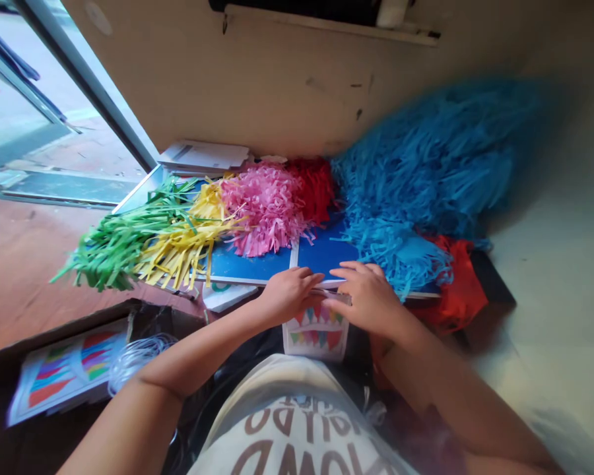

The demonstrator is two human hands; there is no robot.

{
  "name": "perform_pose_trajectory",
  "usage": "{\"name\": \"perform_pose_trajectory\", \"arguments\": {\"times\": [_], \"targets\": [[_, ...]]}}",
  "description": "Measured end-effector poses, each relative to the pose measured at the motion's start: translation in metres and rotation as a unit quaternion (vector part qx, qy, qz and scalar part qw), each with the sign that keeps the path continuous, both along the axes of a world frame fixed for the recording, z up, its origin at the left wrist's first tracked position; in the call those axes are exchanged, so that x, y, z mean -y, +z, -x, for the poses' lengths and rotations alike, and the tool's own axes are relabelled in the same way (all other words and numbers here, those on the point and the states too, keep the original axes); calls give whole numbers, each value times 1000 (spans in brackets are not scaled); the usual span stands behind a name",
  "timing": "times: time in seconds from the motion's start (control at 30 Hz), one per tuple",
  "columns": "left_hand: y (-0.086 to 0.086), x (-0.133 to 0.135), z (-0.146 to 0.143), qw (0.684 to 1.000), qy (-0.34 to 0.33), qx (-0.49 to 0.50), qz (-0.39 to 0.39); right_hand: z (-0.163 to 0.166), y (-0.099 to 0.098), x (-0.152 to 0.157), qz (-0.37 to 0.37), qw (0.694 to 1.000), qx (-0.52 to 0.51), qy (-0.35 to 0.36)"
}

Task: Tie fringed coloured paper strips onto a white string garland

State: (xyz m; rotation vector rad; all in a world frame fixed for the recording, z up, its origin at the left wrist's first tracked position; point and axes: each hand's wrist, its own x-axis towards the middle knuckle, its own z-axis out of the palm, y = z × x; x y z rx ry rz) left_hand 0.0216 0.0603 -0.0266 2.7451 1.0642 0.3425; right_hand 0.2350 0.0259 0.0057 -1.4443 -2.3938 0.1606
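Observation:
My left hand (290, 292) and my right hand (366, 293) meet at the near edge of a blue board (257, 264). Both press on the top of a white sheet printed with coloured triangle bunting (317, 333). The fingers of each hand lie curled and close together on the sheet's upper edge. Piles of shredded paper sit just beyond the hands: green (119, 244), yellow (183, 244), pink (267, 204), red (314, 185) and a large blue heap (426, 178).
A stack of white papers (202, 156) lies by the wall at the back. A printed colour sheet (64, 373) and a coil of thin wire (138, 353) sit at lower left. Red material (455, 290) lies under the blue heap. A glass door frame (89, 86) stands at left.

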Motion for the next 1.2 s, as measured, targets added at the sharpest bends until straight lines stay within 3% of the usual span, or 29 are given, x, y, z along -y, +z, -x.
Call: {"name": "perform_pose_trajectory", "arguments": {"times": [0.1,0.2,0.4,0.5,0.73,1.0,1.2], "targets": [[3,2,0,1000,-2,1,1,-12,14,0,27,998,-29,38],[4,3,0,1000,4,12,-1,-20,9,7,-7,982,-185,-20],[-4,2,7,999,-18,27,-29,-5,-63,35,40,892,-404,-196],[-5,-1,9,998,-40,9,-50,2,-80,43,-1,883,-418,-214],[-1,-3,8,993,-65,-27,-94,-3,-72,48,-41,904,-382,-185],[14,-5,-2,999,-36,-5,9,-5,-66,47,-10,903,-392,-175],[0,-7,-9,997,-32,-10,-75,3,-55,47,14,875,-439,-203]]}}
